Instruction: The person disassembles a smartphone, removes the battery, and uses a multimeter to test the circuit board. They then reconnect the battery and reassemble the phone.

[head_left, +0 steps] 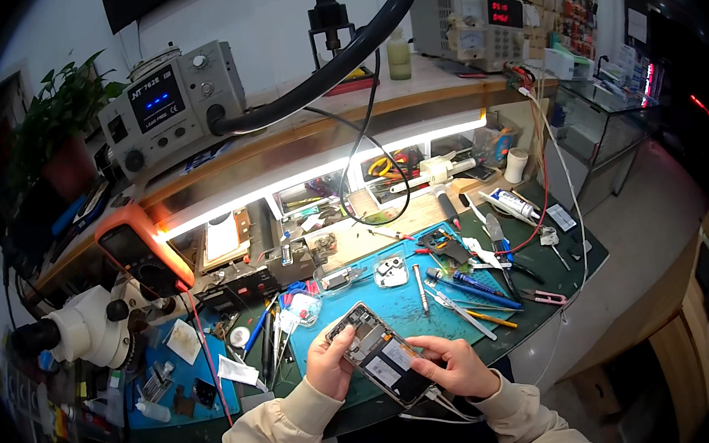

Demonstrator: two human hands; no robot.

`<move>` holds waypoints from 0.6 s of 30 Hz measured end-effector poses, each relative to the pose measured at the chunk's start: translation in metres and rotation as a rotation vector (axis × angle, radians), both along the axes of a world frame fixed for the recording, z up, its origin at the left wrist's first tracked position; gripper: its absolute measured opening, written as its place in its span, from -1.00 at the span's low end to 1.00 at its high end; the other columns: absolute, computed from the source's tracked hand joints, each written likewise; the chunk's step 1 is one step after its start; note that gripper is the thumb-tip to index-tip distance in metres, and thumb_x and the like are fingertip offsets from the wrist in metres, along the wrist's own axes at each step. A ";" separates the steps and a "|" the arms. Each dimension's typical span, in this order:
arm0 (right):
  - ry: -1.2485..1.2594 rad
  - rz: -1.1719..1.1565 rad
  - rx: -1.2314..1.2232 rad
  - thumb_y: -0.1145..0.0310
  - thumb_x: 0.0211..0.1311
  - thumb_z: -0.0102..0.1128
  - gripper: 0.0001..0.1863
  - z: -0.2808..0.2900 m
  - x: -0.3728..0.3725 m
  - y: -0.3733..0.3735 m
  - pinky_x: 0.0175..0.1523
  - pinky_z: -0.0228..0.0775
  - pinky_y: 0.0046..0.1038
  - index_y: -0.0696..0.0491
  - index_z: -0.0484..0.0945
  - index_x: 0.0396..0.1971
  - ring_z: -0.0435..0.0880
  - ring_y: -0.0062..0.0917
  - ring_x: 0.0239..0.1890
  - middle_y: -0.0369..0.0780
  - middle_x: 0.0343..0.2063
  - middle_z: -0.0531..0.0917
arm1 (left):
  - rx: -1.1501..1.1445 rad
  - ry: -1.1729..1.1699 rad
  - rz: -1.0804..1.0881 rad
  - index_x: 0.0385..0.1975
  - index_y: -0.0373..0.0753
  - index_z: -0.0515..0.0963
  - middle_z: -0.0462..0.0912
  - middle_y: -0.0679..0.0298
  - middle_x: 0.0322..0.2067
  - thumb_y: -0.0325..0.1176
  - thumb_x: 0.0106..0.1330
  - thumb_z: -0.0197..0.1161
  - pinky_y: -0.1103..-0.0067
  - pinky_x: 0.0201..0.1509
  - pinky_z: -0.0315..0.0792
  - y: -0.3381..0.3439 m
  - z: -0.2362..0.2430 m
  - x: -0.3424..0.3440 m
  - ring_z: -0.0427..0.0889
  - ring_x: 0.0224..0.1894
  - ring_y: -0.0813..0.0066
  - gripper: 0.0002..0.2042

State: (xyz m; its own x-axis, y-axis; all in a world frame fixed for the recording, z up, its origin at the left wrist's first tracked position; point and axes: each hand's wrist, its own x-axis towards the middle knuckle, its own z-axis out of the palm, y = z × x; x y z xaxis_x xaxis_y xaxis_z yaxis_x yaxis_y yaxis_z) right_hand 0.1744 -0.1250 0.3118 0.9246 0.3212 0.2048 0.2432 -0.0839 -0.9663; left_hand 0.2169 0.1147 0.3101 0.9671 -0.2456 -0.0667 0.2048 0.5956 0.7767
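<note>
An opened smartphone (369, 344) with its back off is tilted above the front edge of the blue work mat (352, 293). Its circuit board, battery and a small orange flex cable are exposed. My left hand (330, 367) grips the phone's upper left edge, thumb on the frame. My right hand (455, 368) closes on the lower right side, thumb and forefinger near the battery. White cables (443, 399) run from the phone's bottom end beneath my right hand. Past the phone, a slim screwdriver (421, 288) and tweezers (462, 313) lie on the mat.
A microscope (78, 334) and an orange multimeter (140, 253) stand at the left. Several pens and pliers lie right of the mat. A thick black hose (334, 80) arches overhead from a hot-air station (175, 102); a power supply (473, 30) sits on the shelf.
</note>
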 end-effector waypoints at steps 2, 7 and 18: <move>-0.027 -0.034 0.009 0.31 0.45 0.28 -0.55 -0.001 0.002 -0.002 -0.37 0.36 -0.59 0.18 0.53 0.24 0.48 -0.77 -0.51 -0.28 -0.58 0.64 | -0.043 0.003 0.033 0.10 -0.36 0.53 0.70 0.18 -0.02 -0.38 0.52 0.15 0.40 0.13 0.59 -0.003 0.002 0.001 0.71 -0.02 0.38 -0.74; 0.006 0.026 -0.032 0.31 0.46 0.26 -0.55 0.007 0.001 -0.001 -0.45 0.16 -0.59 0.18 0.52 0.26 0.33 -0.79 -0.55 -0.38 -0.63 0.48 | 0.006 -0.030 0.054 0.13 -0.42 0.51 0.71 0.09 -0.01 -0.40 0.50 0.11 0.35 0.17 0.57 0.000 0.005 -0.003 0.72 0.00 0.30 -0.69; -0.013 -0.002 -0.035 0.28 0.48 0.24 -0.54 0.008 -0.001 -0.003 -0.48 0.03 -0.56 0.21 0.52 0.25 0.23 -0.81 -0.58 -0.44 -0.67 0.37 | 0.001 -0.023 0.025 0.12 -0.43 0.52 0.74 0.09 -0.08 -0.40 0.52 0.11 0.39 0.07 0.64 -0.002 0.003 0.000 0.76 -0.09 0.33 -0.71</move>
State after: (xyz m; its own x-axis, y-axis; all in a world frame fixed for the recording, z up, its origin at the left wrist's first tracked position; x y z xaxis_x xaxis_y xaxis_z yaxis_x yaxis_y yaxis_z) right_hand 0.1737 -0.1284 0.3200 0.9225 0.3267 0.2055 0.2556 -0.1183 -0.9595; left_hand 0.2169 0.1123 0.3131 0.9743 -0.2209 -0.0445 0.1717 0.5998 0.7815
